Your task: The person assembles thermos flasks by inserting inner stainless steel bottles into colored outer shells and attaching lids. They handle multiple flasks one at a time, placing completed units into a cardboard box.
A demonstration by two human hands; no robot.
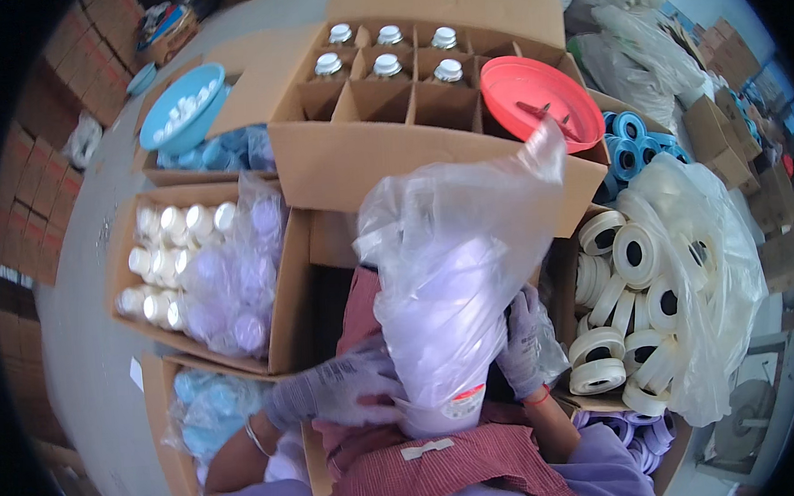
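A lavender container (pixel 450 326), wide and round, stands in front of my body inside a crinkled clear plastic bag (pixel 466 195). Its lower end, near my lap, carries a small red and white label (pixel 467 399). My left hand (pixel 346 385), in a thin grey-white glove, grips its lower left side; motion smears the fingers somewhat. On the other side, my gloved right hand (pixel 521 345) is closed against the container and bag, with its fingers pointing upward and partly hidden by plastic. The bag's loose end flares up to the right.
Ahead is a divided carton (pixel 365 155) of white-capped bottles, with a red dish (pixel 528 88) holding scissors on its corner. To the left are a box of white and lavender bottles (pixel 185 232) and a blue bowl (pixel 183 106) of white pieces. White ring-shaped parts (pixel 631 258) fill a right-hand box.
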